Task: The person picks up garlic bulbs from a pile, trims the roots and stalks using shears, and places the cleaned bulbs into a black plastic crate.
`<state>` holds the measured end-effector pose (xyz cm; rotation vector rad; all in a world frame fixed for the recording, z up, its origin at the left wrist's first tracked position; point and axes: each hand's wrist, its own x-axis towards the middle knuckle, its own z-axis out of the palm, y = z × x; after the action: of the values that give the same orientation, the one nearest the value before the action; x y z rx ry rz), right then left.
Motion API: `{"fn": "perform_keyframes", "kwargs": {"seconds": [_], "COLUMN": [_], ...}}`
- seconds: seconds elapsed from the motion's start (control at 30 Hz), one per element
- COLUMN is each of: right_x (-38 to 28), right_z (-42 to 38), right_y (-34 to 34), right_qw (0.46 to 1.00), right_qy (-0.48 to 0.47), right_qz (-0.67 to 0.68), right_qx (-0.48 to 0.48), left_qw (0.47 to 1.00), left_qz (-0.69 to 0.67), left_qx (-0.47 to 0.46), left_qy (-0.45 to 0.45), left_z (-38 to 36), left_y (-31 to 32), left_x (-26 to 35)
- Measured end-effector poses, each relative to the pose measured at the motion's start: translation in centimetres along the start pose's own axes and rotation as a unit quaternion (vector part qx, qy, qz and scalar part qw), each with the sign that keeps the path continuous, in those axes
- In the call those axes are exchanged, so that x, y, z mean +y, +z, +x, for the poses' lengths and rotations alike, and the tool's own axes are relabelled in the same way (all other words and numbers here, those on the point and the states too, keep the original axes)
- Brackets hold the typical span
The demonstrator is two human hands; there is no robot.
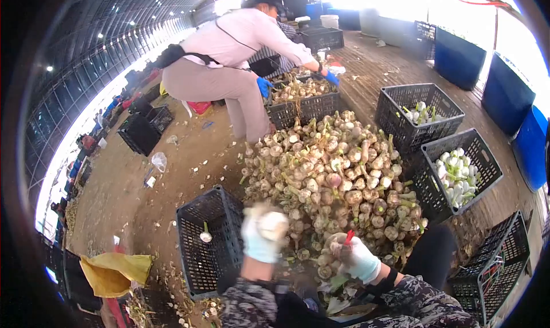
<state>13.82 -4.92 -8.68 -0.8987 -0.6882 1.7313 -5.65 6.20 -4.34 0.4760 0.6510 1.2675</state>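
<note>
My left hand [258, 243], in a pale work glove and smeared by motion, is closed around a whitish garlic bulb [272, 225]. It is just right of a black plastic crate [197, 265], which has one trimmed garlic bulb [205, 234] in it. My right hand [363, 261], gloved too, is closed on a small tool with a red part [349, 237] sticking up; its blade end cannot be made out. Both hands are over the near edge of a large heap of garlic bulbs [326, 173] with stems and dirt on them.
A person [229, 47] in blue gloves bends over a crate of garlic [303, 107] behind the heap. To the right, two black crates [421, 134] [429, 182] hold white trimmed garlic. Another crate [492, 270] is at lower right. A yellow sack [114, 273] lies at left.
</note>
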Motion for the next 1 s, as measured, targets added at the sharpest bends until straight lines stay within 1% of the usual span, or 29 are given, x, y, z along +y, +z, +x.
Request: {"fn": "perform_keyframes", "kwargs": {"seconds": [0.03,0.07,0.1,0.13,0.17,0.2,0.23,0.27,0.3,0.33,0.37,0.4,0.43,0.47,0.5,0.53,0.57,0.6,0.63,0.67,0.7,0.73,0.8,0.83,0.87,0.9,0.93,0.97,1.0], "right_x": [2.1,5.5,10.2,13.4,9.2,4.5,8.2,11.3,9.0,11.4,9.2,8.3,7.4,6.8,7.2,6.9,5.7,4.9,5.2,5.6,5.3,4.8,3.9,3.5,3.2,3.3,6.2,6.8,6.9], "right_z": [0.8,2.1,3.2,3.5,1.3,-1.0,0.4,2.4,0.7,1.6,0.0,-0.7,-0.7,-0.9,-0.2,0.5,0.1,-0.7,0.3,1.0,1.0,0.4,-1.0,-1.4,-1.4,-1.4,0.8,1.2,1.6], "right_y": [-2.3,-5.0,-8.6,-10.6,-6.4,-1.7,-4.6,-7.2,-4.6,-6.0,-3.3,-2.5,-2.0,-2.0,-3.6,-4.5,-4.2,-4.1,-6.5,-9.3,-10.2,-10.3,-10.0,-9.7,-9.5,-9.6,-14.5,-14.8,-14.9], "right_qw": [0.997,0.988,0.994,0.959,0.923,0.866,0.791,0.682,0.664,0.582,0.569,0.579,0.614,0.674,0.691,0.688,0.705,0.729,0.743,0.757,0.76,0.781,0.816,0.83,0.843,0.826,0.839,0.835,0.83], "right_qy": [0.019,0.037,0.019,0.003,0.11,0.214,0.124,0.019,0.055,0.036,0.091,0.088,0.088,0.07,0.016,0.014,0.039,0.01,0.03,0.052,0.051,0.071,0.113,0.133,0.154,0.137,0.199,0.198,0.194], "right_qz": [0.058,0.119,-0.081,-0.28,-0.367,-0.452,-0.595,-0.715,-0.726,-0.779,-0.786,-0.778,-0.751,-0.709,-0.699,-0.708,-0.702,-0.681,-0.666,-0.65,-0.647,-0.62,-0.566,-0.54,-0.514,-0.546,-0.503,-0.512,-0.523], "right_qx": [0.045,0.09,0.068,0.041,0.041,0.018,-0.065,-0.156,-0.168,-0.229,-0.224,-0.229,-0.226,-0.196,-0.182,-0.158,-0.095,-0.065,-0.058,-0.045,-0.025,-0.004,0.027,0.036,0.04,0.028,0.056,0.033,0.011], "left_qw": [0.991,0.973,0.962,0.946,0.923,0.894,0.867,0.864,0.866,0.866,0.846,0.825,0.781,0.721,0.664,0.633,0.661,0.704,0.656,0.632,0.593,0.554,0.485,0.479,0.482,0.484,0.483,0.466,0.465], "left_qz": [0.05,0.049,0.08,0.108,0.128,0.144,0.199,0.243,0.276,0.307,0.344,0.404,0.492,0.572,0.627,0.65,0.616,0.633,0.661,0.685,0.706,0.726,0.782,0.797,0.797,0.8,0.804,0.823,0.824], "left_qx": [0.057,0.146,0.177,0.214,0.25,0.291,0.324,0.31,0.274,0.238,0.309,0.304,0.287,0.283,0.294,0.315,0.362,0.276,0.336,0.345,0.363,0.38,0.36,0.332,0.33,0.312,0.294,0.28,0.28], "left_qy": [0.108,0.17,0.194,0.219,0.264,0.309,0.322,0.315,0.314,0.314,0.264,0.251,0.255,0.269,0.283,0.279,0.227,0.165,0.141,0.112,0.132,0.149,0.156,0.157,0.152,0.167,0.181,0.163,0.162], "left_z": [1.1,0.9,0.7,-0.2,-1.3,-2.6,-4.0,-5.8,-5.1,-4.5,-6.6,-7.6,-8.2,-8.9,-9.5,-9.9,-8.5,-10.7,-11.5,-11.7,-11.4,-11.0,-10.3,-10.1,-9.6,-9.2,-9.2,-9.1,-9.0], "left_y": [-2.8,-3.3,-4.9,-6.5,-6.3,-6.0,-6.4,-6.9,-11.2,-15.2,-12.5,-12.6,-14.1,-15.4,-16.7,-18.4,-22.3,-21.6,-21.6,-22.7,-25.0,-27.1,-28.7,-29.1,-29.4,-29.9,-30.2,-29.9,-29.5], "left_x": [1.9,4.4,6.9,8.9,10.3,11.9,13.4,14.4,15.7,16.9,16.6,16.4,16.1,15.6,14.9,13.9,12.1,11.6,10.0,8.7,6.9,5.3,3.7,2.9,2.1,1.4,0.8,0.5,0.4]}}
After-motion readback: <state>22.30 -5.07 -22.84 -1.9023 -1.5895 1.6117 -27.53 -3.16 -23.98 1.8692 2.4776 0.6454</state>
